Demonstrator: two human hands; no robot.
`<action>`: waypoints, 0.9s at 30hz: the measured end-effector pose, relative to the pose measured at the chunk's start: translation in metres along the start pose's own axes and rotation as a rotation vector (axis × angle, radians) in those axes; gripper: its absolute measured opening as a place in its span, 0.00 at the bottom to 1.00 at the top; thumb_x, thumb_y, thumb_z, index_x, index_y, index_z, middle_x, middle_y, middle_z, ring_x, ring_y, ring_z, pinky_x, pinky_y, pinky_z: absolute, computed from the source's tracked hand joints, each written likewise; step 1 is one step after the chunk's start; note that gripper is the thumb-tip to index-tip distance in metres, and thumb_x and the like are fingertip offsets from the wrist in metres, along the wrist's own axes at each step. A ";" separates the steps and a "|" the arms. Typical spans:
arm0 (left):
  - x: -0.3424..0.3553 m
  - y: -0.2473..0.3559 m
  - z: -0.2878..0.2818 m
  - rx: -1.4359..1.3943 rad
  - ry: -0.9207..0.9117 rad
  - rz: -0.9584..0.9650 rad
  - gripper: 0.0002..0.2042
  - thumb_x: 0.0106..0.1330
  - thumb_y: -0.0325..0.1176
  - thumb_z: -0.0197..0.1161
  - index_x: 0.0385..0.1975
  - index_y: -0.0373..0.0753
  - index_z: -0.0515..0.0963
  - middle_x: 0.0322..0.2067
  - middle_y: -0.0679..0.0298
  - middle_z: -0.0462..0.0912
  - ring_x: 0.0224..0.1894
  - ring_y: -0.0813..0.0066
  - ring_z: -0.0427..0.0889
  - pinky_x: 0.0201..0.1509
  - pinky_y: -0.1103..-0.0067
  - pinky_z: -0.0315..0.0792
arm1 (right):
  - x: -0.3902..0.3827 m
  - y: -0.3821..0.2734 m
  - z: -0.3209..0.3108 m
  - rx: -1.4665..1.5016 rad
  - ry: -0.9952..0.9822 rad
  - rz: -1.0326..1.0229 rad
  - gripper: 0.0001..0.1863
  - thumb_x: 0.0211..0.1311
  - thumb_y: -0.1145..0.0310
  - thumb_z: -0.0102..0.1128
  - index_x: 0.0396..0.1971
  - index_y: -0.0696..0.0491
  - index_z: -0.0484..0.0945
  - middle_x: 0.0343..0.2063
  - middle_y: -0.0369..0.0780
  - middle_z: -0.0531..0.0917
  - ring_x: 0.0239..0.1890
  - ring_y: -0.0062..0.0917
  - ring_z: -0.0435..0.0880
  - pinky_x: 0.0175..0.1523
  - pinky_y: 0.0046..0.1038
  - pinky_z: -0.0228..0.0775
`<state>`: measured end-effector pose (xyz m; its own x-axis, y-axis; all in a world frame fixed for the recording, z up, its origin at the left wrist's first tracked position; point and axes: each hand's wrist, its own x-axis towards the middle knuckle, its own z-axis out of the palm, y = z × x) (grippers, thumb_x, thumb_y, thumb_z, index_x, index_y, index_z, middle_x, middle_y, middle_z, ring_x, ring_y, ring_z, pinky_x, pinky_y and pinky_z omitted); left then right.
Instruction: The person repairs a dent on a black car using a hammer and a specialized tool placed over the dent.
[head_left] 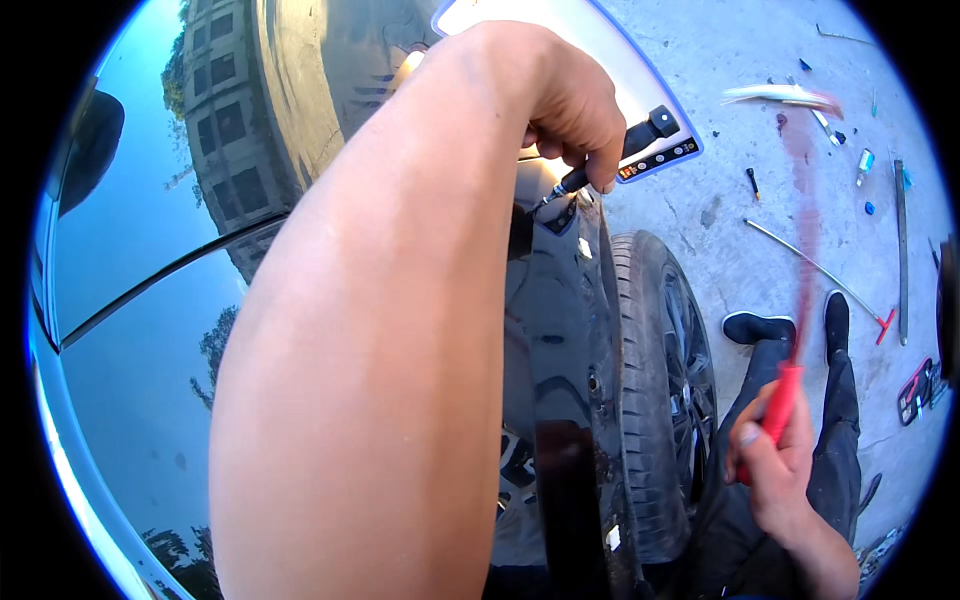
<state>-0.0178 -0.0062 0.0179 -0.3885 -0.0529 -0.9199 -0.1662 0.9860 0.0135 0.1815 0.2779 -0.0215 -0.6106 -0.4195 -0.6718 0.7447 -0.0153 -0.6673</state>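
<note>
My left hand point(582, 105) is closed on a black punch-like tool point(573, 181), its thick end sticking out to the right of my fingers. The tool's thin tip meets or hangs just over the edge of the glossy black car panel point(560, 310); I cannot tell which. Low on the right, my right hand point(778, 450) grips the red handle of a hammer point(786, 385). Motion smears its thin shaft and its head, which is raised far from the punch. My left forearm hides much of the panel.
A lit white panel point(628, 75) with a blue rim stands beyond my left hand. Below the panel edge is the car's wheel point(668, 390). On the concrete lie a red-handled T-bar point(830, 272), a long flat bar point(902, 250) and several small items. My shoes point(757, 327) stand beside the wheel.
</note>
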 end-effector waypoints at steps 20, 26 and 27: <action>0.010 -0.004 0.005 0.057 0.043 -0.060 0.11 0.48 0.37 0.70 0.28 0.39 0.83 0.15 0.68 0.70 0.19 0.77 0.63 0.25 0.77 0.56 | 0.004 -0.002 -0.001 0.006 0.061 -0.033 0.12 0.64 0.72 0.51 0.44 0.54 0.61 0.23 0.38 0.71 0.15 0.17 0.69 0.19 0.18 0.64; 0.015 -0.004 0.007 -0.011 0.012 -0.017 0.09 0.48 0.36 0.70 0.26 0.39 0.83 0.15 0.69 0.70 0.19 0.78 0.63 0.26 0.77 0.56 | 0.001 -0.001 0.002 0.187 0.192 -0.158 0.12 0.65 0.69 0.52 0.43 0.55 0.62 0.22 0.38 0.71 0.15 0.17 0.69 0.19 0.18 0.64; 0.014 -0.001 0.009 -0.004 0.009 -0.014 0.09 0.48 0.36 0.70 0.26 0.39 0.83 0.15 0.69 0.70 0.19 0.78 0.63 0.26 0.77 0.56 | -0.005 0.003 0.001 0.167 0.156 -0.106 0.12 0.65 0.69 0.52 0.42 0.55 0.62 0.22 0.38 0.71 0.14 0.17 0.69 0.19 0.18 0.64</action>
<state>-0.0146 -0.0064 0.0012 -0.3938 -0.0685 -0.9166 -0.1756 0.9845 0.0019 0.1868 0.2787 -0.0196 -0.7125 -0.2626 -0.6507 0.7003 -0.2072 -0.6832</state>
